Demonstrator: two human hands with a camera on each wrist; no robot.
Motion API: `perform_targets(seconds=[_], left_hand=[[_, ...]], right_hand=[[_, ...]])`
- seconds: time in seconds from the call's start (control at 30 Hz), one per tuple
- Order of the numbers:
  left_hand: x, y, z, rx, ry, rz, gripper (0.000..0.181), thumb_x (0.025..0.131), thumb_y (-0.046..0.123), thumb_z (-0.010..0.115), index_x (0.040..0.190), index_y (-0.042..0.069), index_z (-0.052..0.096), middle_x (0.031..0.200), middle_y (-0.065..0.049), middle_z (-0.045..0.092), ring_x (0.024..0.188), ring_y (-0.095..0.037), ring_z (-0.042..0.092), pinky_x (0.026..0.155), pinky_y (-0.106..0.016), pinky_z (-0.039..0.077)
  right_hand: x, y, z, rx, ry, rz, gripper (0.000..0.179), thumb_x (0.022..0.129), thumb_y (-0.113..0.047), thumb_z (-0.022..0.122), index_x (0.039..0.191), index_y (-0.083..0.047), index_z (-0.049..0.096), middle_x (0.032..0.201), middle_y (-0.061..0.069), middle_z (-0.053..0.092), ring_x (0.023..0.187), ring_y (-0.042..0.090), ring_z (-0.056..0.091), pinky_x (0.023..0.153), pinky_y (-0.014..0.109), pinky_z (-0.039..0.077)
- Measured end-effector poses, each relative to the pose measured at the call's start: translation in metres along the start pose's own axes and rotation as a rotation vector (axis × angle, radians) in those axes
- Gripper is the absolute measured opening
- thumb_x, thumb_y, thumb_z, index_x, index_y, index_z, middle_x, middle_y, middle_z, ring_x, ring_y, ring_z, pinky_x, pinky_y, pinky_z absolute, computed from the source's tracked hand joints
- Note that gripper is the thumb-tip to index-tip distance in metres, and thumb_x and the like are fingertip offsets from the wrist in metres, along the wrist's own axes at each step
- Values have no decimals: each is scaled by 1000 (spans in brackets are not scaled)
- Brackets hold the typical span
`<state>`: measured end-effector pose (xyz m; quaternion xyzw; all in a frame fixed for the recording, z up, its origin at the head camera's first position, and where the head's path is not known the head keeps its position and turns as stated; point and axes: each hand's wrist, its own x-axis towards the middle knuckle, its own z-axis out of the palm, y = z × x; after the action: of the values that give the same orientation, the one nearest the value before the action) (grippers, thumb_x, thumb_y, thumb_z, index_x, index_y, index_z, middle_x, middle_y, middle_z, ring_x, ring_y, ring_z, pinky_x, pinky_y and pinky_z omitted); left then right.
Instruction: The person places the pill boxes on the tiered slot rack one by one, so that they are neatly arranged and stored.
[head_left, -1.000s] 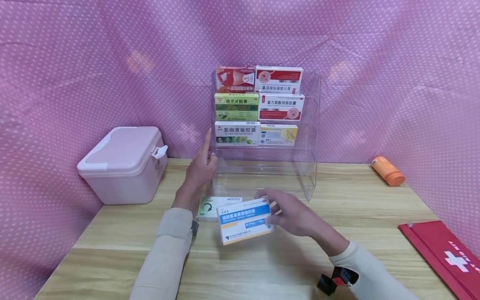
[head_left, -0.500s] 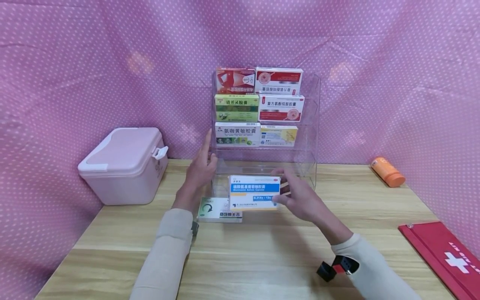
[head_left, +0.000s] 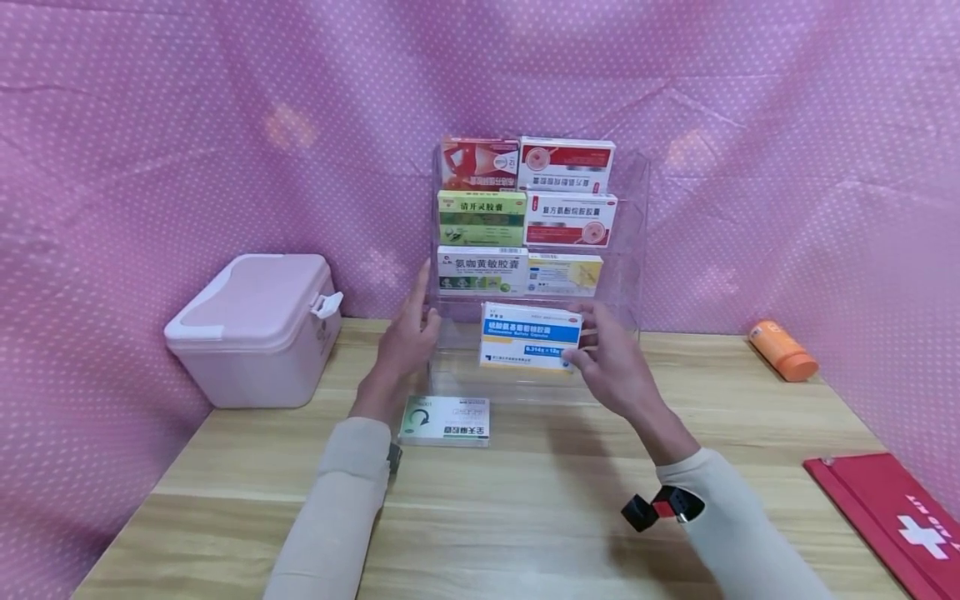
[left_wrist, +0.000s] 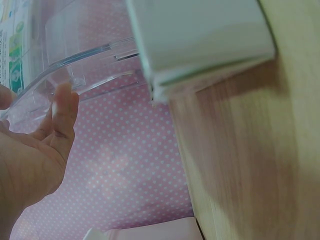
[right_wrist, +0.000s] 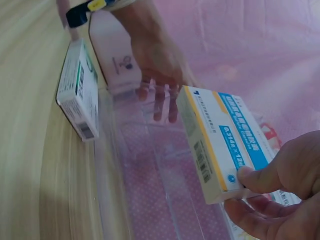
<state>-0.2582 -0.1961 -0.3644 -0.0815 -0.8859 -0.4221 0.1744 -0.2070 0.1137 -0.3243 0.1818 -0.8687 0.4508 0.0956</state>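
Observation:
My right hand (head_left: 617,364) pinches a white, blue and yellow medicine box (head_left: 517,337) by its right end. The box is upright in front of the clear acrylic rack (head_left: 442,379), below the row with a white-green box (head_left: 480,271) and a yellow-white box (head_left: 564,275). In the right wrist view the thumb lies on the front of the pinched box (right_wrist: 220,145). My left hand (head_left: 408,337) rests against the rack's left side, its fingers extended; they show through the plastic in the right wrist view. A white-green medicine box (head_left: 446,421) lies on the table before the rack.
The rack's upper rows hold red (head_left: 480,164), green (head_left: 482,218) and red-white boxes (head_left: 570,221). A pink lidded case (head_left: 251,333) stands left. At right are an orange bottle (head_left: 782,350) and a red first aid pouch (head_left: 888,508). A pink dotted curtain (head_left: 375,100) hangs behind.
My right hand has lifted the blue-white medicine box away from the table and toward the rack, up to its lower tiers. My left hand stays at the rack's side.

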Motion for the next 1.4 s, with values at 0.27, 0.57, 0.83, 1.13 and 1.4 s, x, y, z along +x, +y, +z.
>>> perform_targets(seconds=[0.27, 0.57, 0.83, 1.13, 1.4], left_hand=[[0, 0, 0, 28, -12, 4, 84, 108, 21, 44, 173, 44, -4, 183, -2, 13, 166, -35, 25, 126, -66, 34], [-1, 0, -1, 27, -16, -4, 84, 108, 22, 43, 172, 44, -5, 183, -1, 11, 167, -35, 22, 127, -65, 32], [0, -1, 1, 13, -17, -7, 85, 108, 22, 44, 171, 48, -6, 183, 0, 10, 166, -35, 23, 127, -66, 32], [1, 3, 1, 6, -21, -25, 86, 109, 21, 44, 169, 53, -7, 183, 3, 9, 167, -33, 23, 128, -66, 30], [1, 4, 1, -9, -23, -61, 85, 107, 25, 44, 168, 56, -7, 184, 1, 11, 148, -38, 47, 122, -69, 38]], right_hand=[[20, 4, 7, -26, 189, -131, 57, 95, 9, 71, 148, -4, 54, 128, 23, 74, 111, 40, 76, 94, 51, 64], [42, 22, 27, -172, 386, -233, 55, 88, 16, 73, 136, -10, 64, 116, 25, 60, 100, 39, 72, 87, 50, 65], [48, 34, 47, -124, 368, -202, 57, 90, 17, 70, 140, -10, 63, 123, 23, 57, 103, 37, 68, 90, 47, 64], [50, 35, 64, -205, 297, -153, 58, 90, 9, 75, 142, -14, 63, 116, 19, 61, 97, 34, 69, 85, 46, 63], [48, 22, 85, -288, 111, -191, 78, 97, 1, 68, 166, -20, 40, 130, 21, 61, 107, 35, 64, 94, 48, 60]])
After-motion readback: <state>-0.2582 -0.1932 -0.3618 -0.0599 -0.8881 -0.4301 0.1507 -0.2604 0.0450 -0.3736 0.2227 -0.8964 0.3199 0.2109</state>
